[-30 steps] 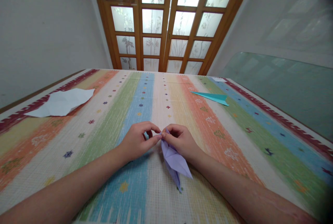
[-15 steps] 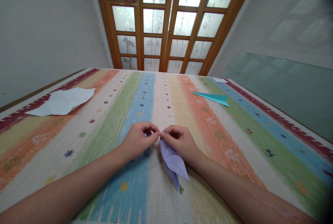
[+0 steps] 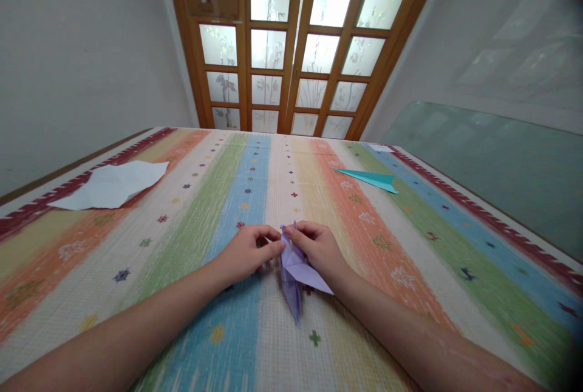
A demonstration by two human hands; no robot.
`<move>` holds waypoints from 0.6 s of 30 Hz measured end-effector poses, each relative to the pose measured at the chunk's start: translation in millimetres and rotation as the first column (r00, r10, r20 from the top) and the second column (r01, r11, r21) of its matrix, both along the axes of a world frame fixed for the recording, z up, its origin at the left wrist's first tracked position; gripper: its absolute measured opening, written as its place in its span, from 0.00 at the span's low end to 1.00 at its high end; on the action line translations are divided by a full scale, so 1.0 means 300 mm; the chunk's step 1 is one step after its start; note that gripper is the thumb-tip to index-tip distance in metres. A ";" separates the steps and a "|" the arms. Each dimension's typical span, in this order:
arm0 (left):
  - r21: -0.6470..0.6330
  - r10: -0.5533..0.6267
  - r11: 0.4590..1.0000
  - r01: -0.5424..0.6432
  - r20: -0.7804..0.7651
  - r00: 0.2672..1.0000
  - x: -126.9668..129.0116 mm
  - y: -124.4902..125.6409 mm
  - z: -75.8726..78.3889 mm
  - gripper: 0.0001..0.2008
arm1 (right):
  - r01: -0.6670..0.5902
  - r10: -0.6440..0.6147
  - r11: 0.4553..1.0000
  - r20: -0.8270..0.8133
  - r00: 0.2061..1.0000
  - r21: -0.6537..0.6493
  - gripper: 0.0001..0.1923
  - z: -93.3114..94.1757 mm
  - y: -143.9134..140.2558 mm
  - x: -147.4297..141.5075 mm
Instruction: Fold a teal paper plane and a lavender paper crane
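A folded lilac paper model (image 3: pixel 298 273) is held just above the striped mat (image 3: pixel 191 222), its long point aimed toward me. My left hand (image 3: pixel 248 252) pinches its far tip with thumb and forefinger. My right hand (image 3: pixel 321 249) grips the same end from the right, fingers curled over the top folds. The two hands meet at the paper's far end, and part of the model is hidden under my right palm.
A crumpled white sheet (image 3: pixel 113 184) lies at the far left of the mat. A teal folded paper plane (image 3: pixel 373 178) rests at the far right. Wooden glazed doors (image 3: pixel 296 46) stand behind, and a glass pane (image 3: pixel 492 161) leans on the right wall.
Both hands and the lilac paper have sunk lower and slightly nearer to me. The paper's near point has swung a little leftward. The view has tilted, showing more of the doors.
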State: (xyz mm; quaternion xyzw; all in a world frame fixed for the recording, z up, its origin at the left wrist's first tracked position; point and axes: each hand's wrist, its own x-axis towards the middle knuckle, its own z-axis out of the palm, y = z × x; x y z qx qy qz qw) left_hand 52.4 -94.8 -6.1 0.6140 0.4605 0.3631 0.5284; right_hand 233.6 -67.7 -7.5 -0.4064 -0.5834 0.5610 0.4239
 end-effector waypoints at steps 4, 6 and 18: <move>-0.059 -0.031 0.998 0.035 0.057 0.998 0.007 -0.004 0.006 0.15 | -0.020 0.016 0.998 -0.087 0.996 -0.051 0.20 -0.010 -0.006 -0.002; -0.074 0.022 0.997 -0.015 0.090 0.996 0.001 0.006 0.007 0.16 | -0.049 0.028 0.993 -0.180 0.983 -0.110 0.25 -0.025 -0.001 -0.001; -0.080 0.136 0.990 -0.115 0.332 0.934 -0.034 0.032 0.009 0.17 | -0.520 0.332 0.783 -0.479 0.813 -0.340 0.15 0.016 -0.030 -0.011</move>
